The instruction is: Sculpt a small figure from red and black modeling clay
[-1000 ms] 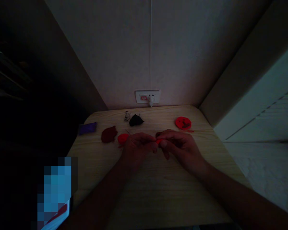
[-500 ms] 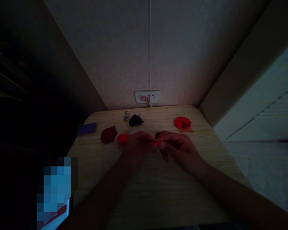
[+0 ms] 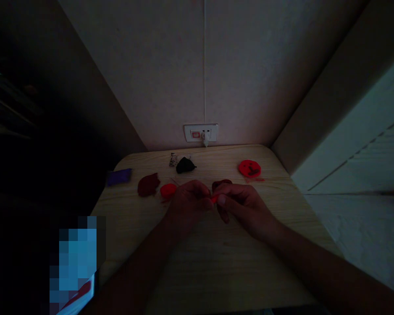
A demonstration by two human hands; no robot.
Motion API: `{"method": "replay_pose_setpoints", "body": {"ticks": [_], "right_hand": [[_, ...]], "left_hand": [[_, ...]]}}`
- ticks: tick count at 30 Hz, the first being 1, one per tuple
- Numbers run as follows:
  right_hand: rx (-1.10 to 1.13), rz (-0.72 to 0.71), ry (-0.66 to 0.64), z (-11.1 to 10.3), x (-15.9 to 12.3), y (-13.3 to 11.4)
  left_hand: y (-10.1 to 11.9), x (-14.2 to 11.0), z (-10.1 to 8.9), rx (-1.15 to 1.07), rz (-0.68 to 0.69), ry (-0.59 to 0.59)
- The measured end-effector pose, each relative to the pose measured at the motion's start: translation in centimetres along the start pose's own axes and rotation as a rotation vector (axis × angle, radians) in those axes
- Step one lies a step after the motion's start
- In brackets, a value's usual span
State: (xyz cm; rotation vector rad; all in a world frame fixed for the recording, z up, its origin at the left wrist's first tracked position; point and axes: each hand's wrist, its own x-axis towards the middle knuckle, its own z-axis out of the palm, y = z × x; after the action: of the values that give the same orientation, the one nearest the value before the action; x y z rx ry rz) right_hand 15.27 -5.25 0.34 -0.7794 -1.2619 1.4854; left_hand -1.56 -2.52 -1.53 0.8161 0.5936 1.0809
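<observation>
Over the middle of the wooden table (image 3: 197,271), a small piece of red modelling clay (image 3: 214,199) is pinched between the fingertips of my left hand (image 3: 189,199) and my right hand (image 3: 244,203). Both hands are closed on it, and my fingers cover much of it. A dark brown-red clay shape (image 3: 223,181) lies partly hidden behind and under my right hand. Close to my left hand rests a red clay lump (image 3: 168,190), with a flattened brown clay piece (image 3: 148,184) to its left.
Black clay (image 3: 185,165) sits near the wall. At the back right lies a red clay disc with dark face-like marks (image 3: 249,168). A purple packet (image 3: 119,176) is at the left edge. A wall socket with a plug (image 3: 201,133) is just behind the table.
Both hands stay nearly in place around the small red clay. The right fingers have shifted very slightly, so more of the brown-red shape shows behind them.
</observation>
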Motion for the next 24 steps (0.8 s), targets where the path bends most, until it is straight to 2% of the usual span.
{"method": "replay_pose_setpoints", "body": {"ticks": [8, 17, 20, 24], "right_hand": [[-0.051, -0.022, 0.045, 0.17, 0.11, -0.3], [-0.175, -0.046, 0.166, -0.15, -0.06, 0.25], [-0.247, -0.138, 0.227, -0.19, -0.42, 0.2], [-0.506, -0.4, 0.186, -0.44, -0.7, 0.03]], "left_hand": [[-0.26, 0.17, -0.5, 0.045, 0.045, -0.007], [-0.14, -0.05, 0.07, 0.153, 0.057, 0.128], [0.03, -0.18, 0.27, 0.143, 0.046, 0.129], [0.13, -0.12, 0.31, 0.089, 0.053, 0.07]]}}
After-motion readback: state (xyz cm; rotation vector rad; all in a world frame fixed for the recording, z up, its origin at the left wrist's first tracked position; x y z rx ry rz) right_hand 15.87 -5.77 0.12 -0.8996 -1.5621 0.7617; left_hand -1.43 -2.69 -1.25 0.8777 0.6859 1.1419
